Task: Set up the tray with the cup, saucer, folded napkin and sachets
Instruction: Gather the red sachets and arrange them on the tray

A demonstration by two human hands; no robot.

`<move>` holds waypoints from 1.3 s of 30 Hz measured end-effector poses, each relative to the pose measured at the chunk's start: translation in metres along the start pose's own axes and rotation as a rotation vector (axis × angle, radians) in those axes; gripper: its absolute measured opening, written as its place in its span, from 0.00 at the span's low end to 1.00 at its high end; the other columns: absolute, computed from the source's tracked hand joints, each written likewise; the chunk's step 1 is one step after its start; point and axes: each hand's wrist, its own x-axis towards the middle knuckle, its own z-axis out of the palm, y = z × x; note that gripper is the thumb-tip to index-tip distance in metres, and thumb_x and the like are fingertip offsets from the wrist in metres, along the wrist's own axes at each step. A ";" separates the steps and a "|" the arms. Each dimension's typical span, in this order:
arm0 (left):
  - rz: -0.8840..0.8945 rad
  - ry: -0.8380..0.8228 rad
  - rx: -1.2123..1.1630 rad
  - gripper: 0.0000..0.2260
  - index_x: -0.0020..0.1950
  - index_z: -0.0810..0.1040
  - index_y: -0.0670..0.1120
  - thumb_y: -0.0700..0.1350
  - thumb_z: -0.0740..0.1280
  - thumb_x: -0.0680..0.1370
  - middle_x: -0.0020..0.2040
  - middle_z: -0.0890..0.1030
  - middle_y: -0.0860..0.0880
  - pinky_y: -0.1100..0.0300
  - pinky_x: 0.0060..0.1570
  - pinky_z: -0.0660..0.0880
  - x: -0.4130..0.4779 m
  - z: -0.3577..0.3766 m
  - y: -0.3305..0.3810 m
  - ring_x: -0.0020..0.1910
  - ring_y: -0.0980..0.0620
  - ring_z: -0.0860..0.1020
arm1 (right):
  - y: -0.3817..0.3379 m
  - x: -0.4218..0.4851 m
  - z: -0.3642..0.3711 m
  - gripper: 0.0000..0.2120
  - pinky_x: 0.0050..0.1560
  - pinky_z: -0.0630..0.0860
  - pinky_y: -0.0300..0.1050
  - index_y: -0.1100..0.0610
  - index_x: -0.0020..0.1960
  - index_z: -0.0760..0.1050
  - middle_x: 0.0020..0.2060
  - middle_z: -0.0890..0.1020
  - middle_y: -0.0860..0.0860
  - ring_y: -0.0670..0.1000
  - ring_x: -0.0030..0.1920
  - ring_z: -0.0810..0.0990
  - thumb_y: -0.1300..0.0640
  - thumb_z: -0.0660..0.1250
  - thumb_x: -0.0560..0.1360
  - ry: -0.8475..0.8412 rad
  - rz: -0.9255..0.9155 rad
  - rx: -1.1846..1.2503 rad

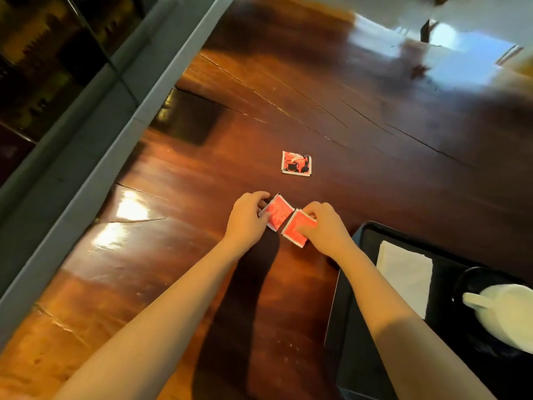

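Observation:
Two red sachets lie side by side on the wooden table. My left hand (248,219) grips the left red sachet (277,212) by its edge. My right hand (324,226) pinches the right red sachet (297,230). A third sachet (296,164), red with a black cup picture, lies alone farther out on the table. At the lower right stands the black tray (343,313). On it a folded white napkin (403,275) lies next to a dark saucer (467,280) that carries a white cup (510,311).
The dark glossy wooden table (173,255) has cracks across its surface. A grey ledge (95,134) runs along the table's left edge, with dark glass beyond it. Bright reflections lie at the far right end of the table.

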 end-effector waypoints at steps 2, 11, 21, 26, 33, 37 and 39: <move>-0.022 -0.005 -0.049 0.15 0.63 0.75 0.44 0.36 0.59 0.78 0.58 0.78 0.45 0.66 0.53 0.67 0.001 -0.005 -0.003 0.57 0.49 0.76 | -0.004 0.004 -0.005 0.13 0.38 0.67 0.30 0.55 0.60 0.71 0.58 0.76 0.53 0.44 0.47 0.73 0.54 0.63 0.77 -0.024 -0.057 0.124; -0.007 -0.050 -0.082 0.14 0.62 0.76 0.45 0.41 0.65 0.76 0.54 0.80 0.46 0.65 0.47 0.68 0.003 -0.008 -0.001 0.45 0.54 0.75 | -0.025 0.036 0.019 0.17 0.54 0.74 0.45 0.55 0.59 0.73 0.57 0.75 0.53 0.52 0.58 0.75 0.55 0.70 0.72 0.162 -0.047 0.065; -0.023 -0.042 0.022 0.12 0.58 0.80 0.47 0.41 0.67 0.75 0.51 0.79 0.46 0.59 0.43 0.68 0.007 0.001 0.003 0.51 0.48 0.76 | -0.023 0.080 -0.028 0.22 0.59 0.68 0.49 0.54 0.69 0.66 0.66 0.70 0.56 0.57 0.65 0.67 0.58 0.63 0.76 0.309 -0.104 -0.023; -0.052 -0.066 0.026 0.13 0.60 0.79 0.49 0.42 0.66 0.76 0.53 0.79 0.45 0.60 0.42 0.67 0.008 -0.003 0.009 0.54 0.48 0.76 | -0.026 0.093 -0.021 0.25 0.64 0.65 0.54 0.52 0.72 0.61 0.70 0.66 0.53 0.57 0.67 0.64 0.52 0.63 0.77 0.249 -0.137 -0.352; -0.099 -0.086 0.015 0.10 0.59 0.77 0.46 0.43 0.64 0.78 0.56 0.75 0.44 0.61 0.44 0.67 -0.005 -0.009 0.020 0.55 0.47 0.76 | -0.018 0.074 -0.014 0.17 0.49 0.75 0.45 0.55 0.66 0.70 0.58 0.78 0.55 0.55 0.56 0.76 0.52 0.55 0.80 0.351 -0.254 -0.462; -0.180 -0.158 -0.159 0.10 0.57 0.77 0.45 0.41 0.65 0.77 0.53 0.76 0.48 0.68 0.38 0.69 -0.015 -0.010 0.018 0.49 0.53 0.75 | -0.011 0.042 -0.028 0.14 0.38 0.74 0.37 0.59 0.57 0.76 0.50 0.81 0.55 0.52 0.48 0.81 0.54 0.56 0.80 0.330 -0.142 0.084; -0.284 -0.130 -0.341 0.09 0.55 0.78 0.45 0.38 0.66 0.75 0.53 0.80 0.46 0.64 0.44 0.74 -0.023 -0.012 0.016 0.49 0.52 0.77 | -0.012 0.021 -0.037 0.13 0.38 0.79 0.38 0.58 0.59 0.75 0.52 0.81 0.55 0.51 0.49 0.81 0.55 0.57 0.79 0.306 -0.052 0.407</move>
